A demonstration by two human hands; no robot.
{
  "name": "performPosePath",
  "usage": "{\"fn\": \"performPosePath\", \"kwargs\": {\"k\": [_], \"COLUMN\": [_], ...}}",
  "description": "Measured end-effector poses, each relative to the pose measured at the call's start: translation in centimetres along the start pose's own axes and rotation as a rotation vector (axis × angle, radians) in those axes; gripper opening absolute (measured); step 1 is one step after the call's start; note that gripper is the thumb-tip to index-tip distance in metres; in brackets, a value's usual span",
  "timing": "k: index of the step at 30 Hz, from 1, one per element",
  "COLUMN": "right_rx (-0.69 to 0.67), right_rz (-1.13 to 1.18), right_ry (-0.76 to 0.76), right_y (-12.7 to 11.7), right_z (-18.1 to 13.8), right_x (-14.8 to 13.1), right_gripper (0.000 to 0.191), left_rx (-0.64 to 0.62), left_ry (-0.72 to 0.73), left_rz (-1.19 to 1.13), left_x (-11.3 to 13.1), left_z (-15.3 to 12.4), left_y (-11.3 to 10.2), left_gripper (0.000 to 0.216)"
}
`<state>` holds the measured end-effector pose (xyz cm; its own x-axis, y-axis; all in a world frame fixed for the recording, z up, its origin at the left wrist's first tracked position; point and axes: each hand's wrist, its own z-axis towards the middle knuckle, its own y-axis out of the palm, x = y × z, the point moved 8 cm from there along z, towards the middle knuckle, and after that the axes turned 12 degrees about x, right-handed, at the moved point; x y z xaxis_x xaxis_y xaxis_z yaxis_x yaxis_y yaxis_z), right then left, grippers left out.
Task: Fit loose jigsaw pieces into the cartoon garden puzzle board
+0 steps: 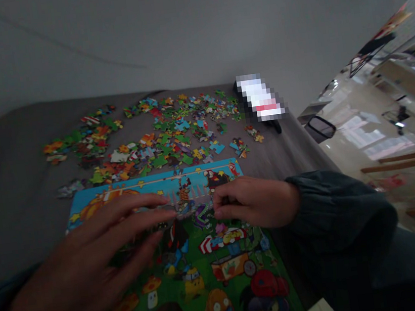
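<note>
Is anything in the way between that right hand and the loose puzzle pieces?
Nothing visible blocks the right hand: only the far strip of the flat puzzle picture lies before the loose pieces. The bright screen sits off to their right.

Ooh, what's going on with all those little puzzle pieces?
A person's hands are over a flat blue-and-green cartoon picture: the left hand is open, and the right hand is curled near the picture's far end. I can't tell whether the right one grips anything. Loose, multicoloured jigsaw pieces lie scattered beyond the picture on grey cloth.
</note>
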<state>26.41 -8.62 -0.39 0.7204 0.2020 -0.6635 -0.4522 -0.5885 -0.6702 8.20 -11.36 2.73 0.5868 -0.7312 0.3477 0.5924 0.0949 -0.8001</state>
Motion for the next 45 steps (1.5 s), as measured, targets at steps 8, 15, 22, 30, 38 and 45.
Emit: {"fn": "performPosePath", "kwargs": {"k": [8,15,22,30,38,45], "right_rx": [0.107,0.049,0.001,-0.013,-0.001,0.048], "right_rz": [0.070,-0.040,-0.047,-0.025,-0.029,-0.058], "right_ry": [-0.032,-0.157,-0.180,-0.215,-0.317,-0.358], "right_y": [0.6,0.1,0.5,0.3,-0.2,-0.4], "right_z": [0.3,-0.2,0.0,0.0,-0.3,-0.2], "right_x": [-0.2,-1.1,-1.0,-1.1,-1.3,-1.2], "right_gripper": [0.011,0.025,0.028,0.031,0.031,0.025], "left_rx": [-0.098,-0.215,-0.185,-0.233,-0.258,-0.250], "left_ry": [0.132,0.275,0.258,0.298,0.264,0.249], "left_rz": [-0.050,0.080,0.102,0.125,0.109,0.049], "left_x": [0.8,3.9,4.6,4.2,3.9,3.7], "left_z": [-0.7,-2.0,-1.9,-2.5,-2.5,-2.4], "left_y": [1.2,3.2,3.4,3.8,4.0,4.0], "left_gripper": [0.034,0.039,0.038,0.037,0.039,0.044]}}
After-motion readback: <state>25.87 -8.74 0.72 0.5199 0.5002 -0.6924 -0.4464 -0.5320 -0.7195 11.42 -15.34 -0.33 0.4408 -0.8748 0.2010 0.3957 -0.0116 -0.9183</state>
